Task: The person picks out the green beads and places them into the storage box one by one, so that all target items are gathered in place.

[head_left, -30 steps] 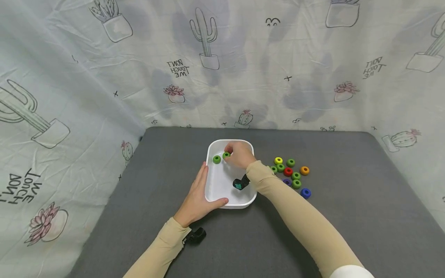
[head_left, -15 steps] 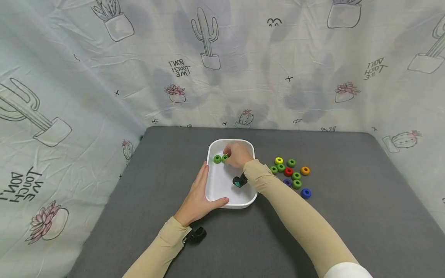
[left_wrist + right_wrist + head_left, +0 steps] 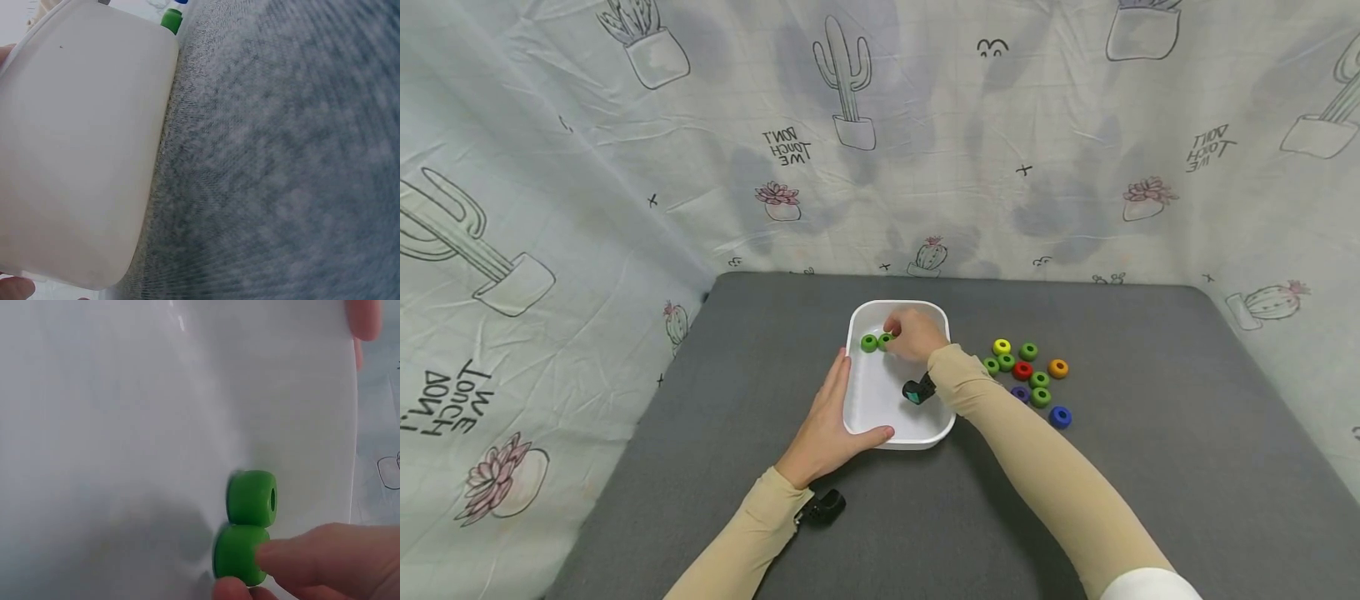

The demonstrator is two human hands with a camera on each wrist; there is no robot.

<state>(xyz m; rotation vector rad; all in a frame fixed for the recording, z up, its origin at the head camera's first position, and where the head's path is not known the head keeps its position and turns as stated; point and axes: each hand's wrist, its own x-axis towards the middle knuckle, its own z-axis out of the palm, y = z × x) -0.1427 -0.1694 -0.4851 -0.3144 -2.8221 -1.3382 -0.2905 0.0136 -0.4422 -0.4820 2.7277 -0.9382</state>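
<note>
Right hand: the right hand [image 3: 916,335] reaches into the far half of the white tub [image 3: 880,412]; its fingertips [image 3: 281,556] pinch a green ring [image 3: 236,555] down at the tub floor, thumb below and a finger on top.
Held ring: it lies in the far left part of the tub, touching a second green ring [image 3: 252,498], which sits free beside it, nearer the tub's left wall, with its hole showing.
Left hand: the left hand [image 3: 827,425] holds the tub by its near left corner, fingers straight along the outside of the left wall, thumb hooked round the near rim; the fingers are only lightly bent.
Tub: it stands on the grey mat [image 3: 715,400], about midway across and toward the far edge; in the left wrist view its white wall [image 3: 81,156] rests flat on the mat's weave [image 3: 281,175].
Loose rings: a cluster on the mat just to the right of the tub, well clear of both hands: yellow ring [image 3: 1001,347], red ring [image 3: 1022,371], orange ring [image 3: 1057,367], blue ring [image 3: 1059,417], a purple ring [image 3: 1019,392] half hidden by the right sleeve, and several more green ones [image 3: 1028,352] among them.
Sleeves: both forearms wear beige sleeves [image 3: 1045,475], each with a small black camera strapped at the wrist.
Backdrop: a pale cloth [image 3: 625,167] printed with cacti hangs behind and to both sides of the mat.
</note>
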